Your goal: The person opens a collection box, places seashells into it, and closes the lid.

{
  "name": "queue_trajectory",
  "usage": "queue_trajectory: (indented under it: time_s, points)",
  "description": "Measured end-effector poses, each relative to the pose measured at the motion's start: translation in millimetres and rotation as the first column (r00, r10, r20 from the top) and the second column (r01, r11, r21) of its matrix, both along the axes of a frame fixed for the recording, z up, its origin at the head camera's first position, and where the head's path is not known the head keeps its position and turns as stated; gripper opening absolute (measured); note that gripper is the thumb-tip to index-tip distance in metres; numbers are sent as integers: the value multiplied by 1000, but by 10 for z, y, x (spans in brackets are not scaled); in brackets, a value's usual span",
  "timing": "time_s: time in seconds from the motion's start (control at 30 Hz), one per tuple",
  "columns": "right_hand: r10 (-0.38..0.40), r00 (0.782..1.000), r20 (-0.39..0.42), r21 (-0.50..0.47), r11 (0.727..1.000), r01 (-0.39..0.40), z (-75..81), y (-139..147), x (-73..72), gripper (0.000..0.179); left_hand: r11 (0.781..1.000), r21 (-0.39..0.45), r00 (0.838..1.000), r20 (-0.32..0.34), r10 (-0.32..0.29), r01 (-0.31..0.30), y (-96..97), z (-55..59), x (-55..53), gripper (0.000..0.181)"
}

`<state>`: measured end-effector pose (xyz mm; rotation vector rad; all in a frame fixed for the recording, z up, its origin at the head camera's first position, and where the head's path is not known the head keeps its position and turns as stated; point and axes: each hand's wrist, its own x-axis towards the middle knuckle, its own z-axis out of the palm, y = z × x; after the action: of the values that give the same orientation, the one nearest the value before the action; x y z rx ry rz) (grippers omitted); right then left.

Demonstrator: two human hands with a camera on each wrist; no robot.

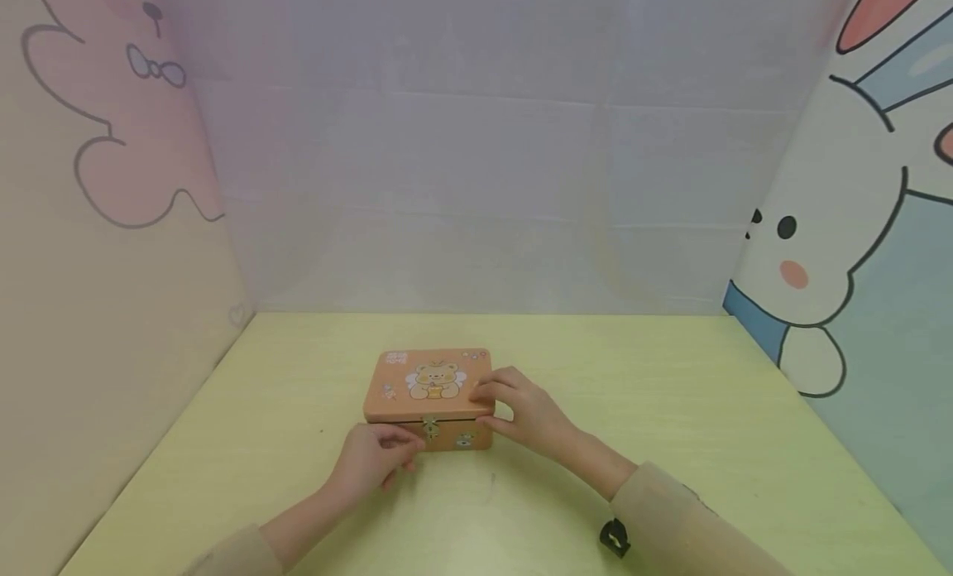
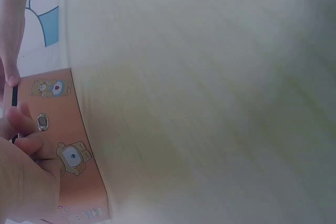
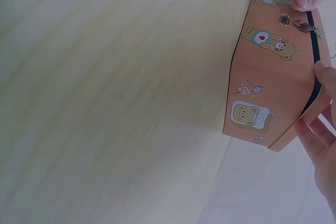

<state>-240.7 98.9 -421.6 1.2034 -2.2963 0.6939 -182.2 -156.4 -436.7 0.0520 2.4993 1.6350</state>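
Note:
An orange tin box with bear pictures stands on the table, its hinged lid on top. In the right wrist view, a dark gap runs beneath the lid's front edge and the metal latch stands out from the box, unhooked. My right hand grips the lid's right front corner, thumb at the front edge and fingers on top and side. Left of the latch, my left hand is at the box front with loosely bent fingers and nothing visible between them. The inside is hidden.
The box stands on a pale yellow table. A plain pale wall rises behind it, with cartoon-printed panels on both sides. A small black object shows beside my right sleeve.

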Motion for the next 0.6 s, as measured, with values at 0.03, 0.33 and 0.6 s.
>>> queue_trajectory:
  time_s: [0.03,0.33,0.6]
  points:
    - [1,1000,2,0,1000,-1,3,-1,1,29,1000,-25,999,-26,-19,18,-3,4,2,10]
    - [-9,1000,13,12,1000,9,16,3,12,28,981,-184,800,-581,-151,51,-47,62,-60,17]
    - [5,1000,-7,12,1000,-5,7,11,29,29,899,-436,412,-815,-407,26,-137,139,-254,33]
